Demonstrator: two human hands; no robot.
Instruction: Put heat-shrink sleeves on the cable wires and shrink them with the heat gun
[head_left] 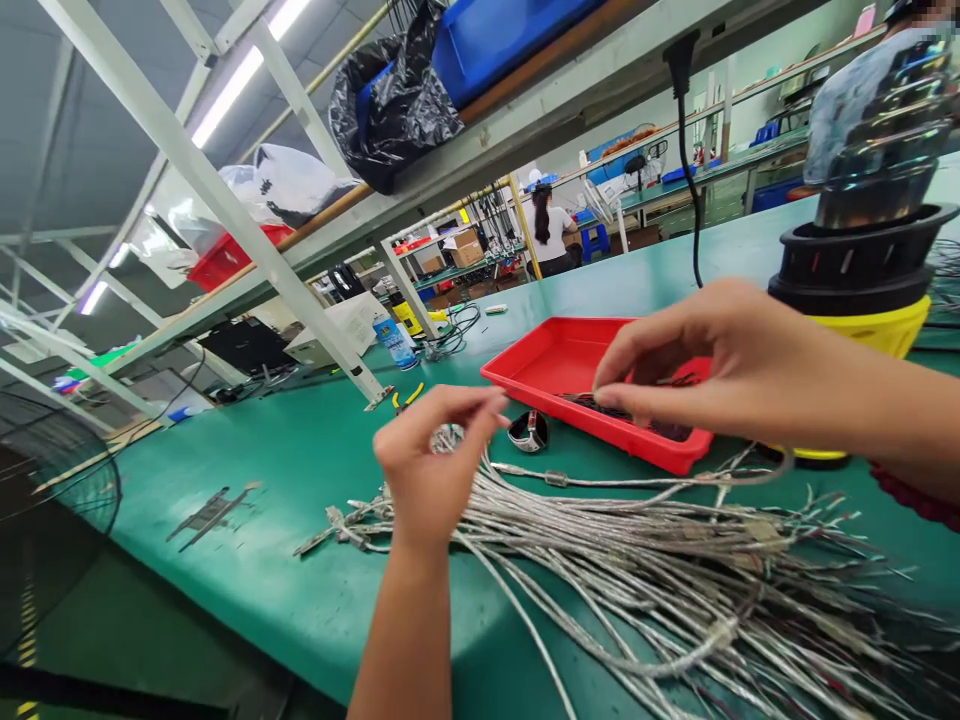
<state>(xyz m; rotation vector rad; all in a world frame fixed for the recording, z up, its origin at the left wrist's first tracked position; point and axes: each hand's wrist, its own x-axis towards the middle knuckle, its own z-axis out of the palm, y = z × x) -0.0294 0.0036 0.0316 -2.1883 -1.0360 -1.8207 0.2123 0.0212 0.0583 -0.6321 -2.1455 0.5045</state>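
Cable bundle: the silver-sheathed cables (600, 530) lie across the green workbench (285, 480), lower center to lower right; the lower ends run out of frame.

Left hand (435, 450): center, above the bundle's left part; thumb and index finger meet in a narrow pinch. Right hand (720, 360): right of center, over the tray; fingers curl toward the thumb. Whether either hand grips anything cannot be determined.

Red tray (551, 365): center right; contains small dark parts (667, 430) along its near side, partly covered by the right hand and not identifiable.

Shelf, top center: blue bin (510, 45), cut off by the frame edge, with a black plastic bag (394, 110) at its left end. Upper left: red bin (225, 260) beneath plastic bags (296, 180); contents indistinct.

Blue spray can (396, 343), left of center: label printing too small to read.
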